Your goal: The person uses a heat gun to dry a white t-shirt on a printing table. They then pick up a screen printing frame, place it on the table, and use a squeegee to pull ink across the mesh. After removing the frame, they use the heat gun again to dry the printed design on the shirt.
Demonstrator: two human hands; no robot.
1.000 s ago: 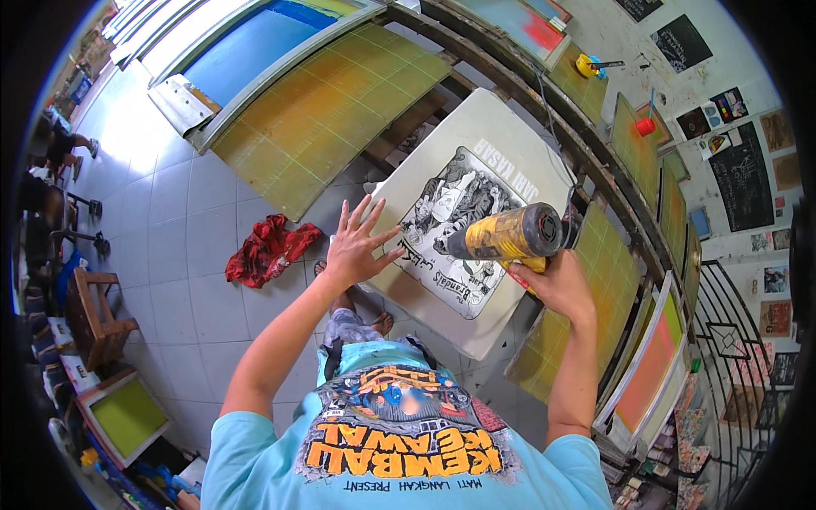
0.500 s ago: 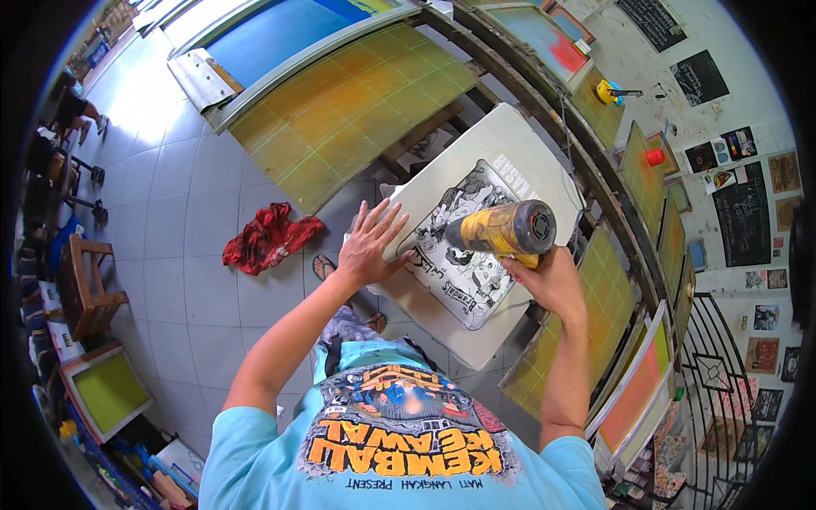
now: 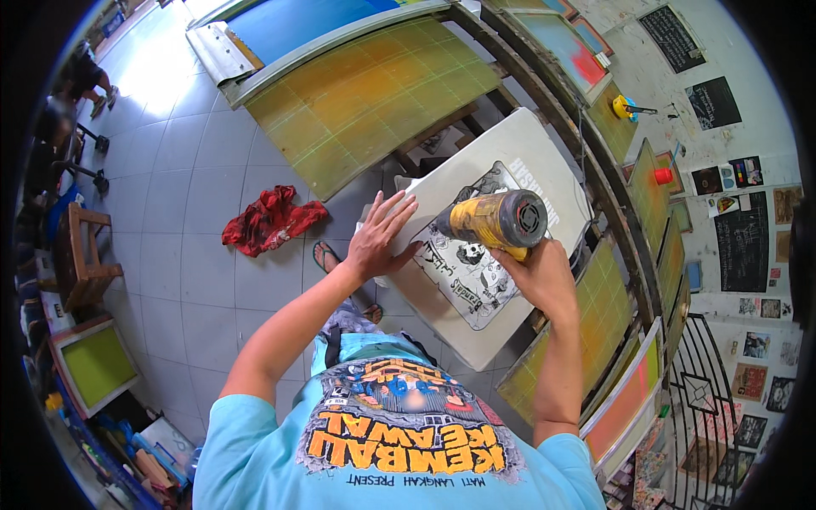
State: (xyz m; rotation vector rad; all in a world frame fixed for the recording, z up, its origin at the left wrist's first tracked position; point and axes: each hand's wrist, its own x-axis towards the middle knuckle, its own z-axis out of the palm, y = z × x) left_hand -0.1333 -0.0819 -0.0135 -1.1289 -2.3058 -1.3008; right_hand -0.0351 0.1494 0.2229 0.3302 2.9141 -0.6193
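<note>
A yellow-and-black heat gun (image 3: pixel 486 219) is in my right hand (image 3: pixel 544 276), its fingers wrapped round the handle. The gun's dark nozzle points left, over a black-and-white illustrated print (image 3: pixel 466 289) and partly covers it. The print lies on a cream cloth (image 3: pixel 540 140) spread flat over a board, perhaps a shirt. At the cloth's left edge is my left hand (image 3: pixel 381 238), open with fingers stretched and holding nothing. Whether its palm touches the cloth is hard to tell.
Stained yellow-green panels (image 3: pixel 374 102) on dark beams flank the board at far left and right. A crumpled red cloth (image 3: pixel 274 221) lies on the grey tiled floor. A wooden stool (image 3: pixel 85 255) stands at left. A person sits at the far left edge.
The heat gun has shifted slightly left over the print. My left hand remains open beside the cloth's edge. The whole view has turned a little.
</note>
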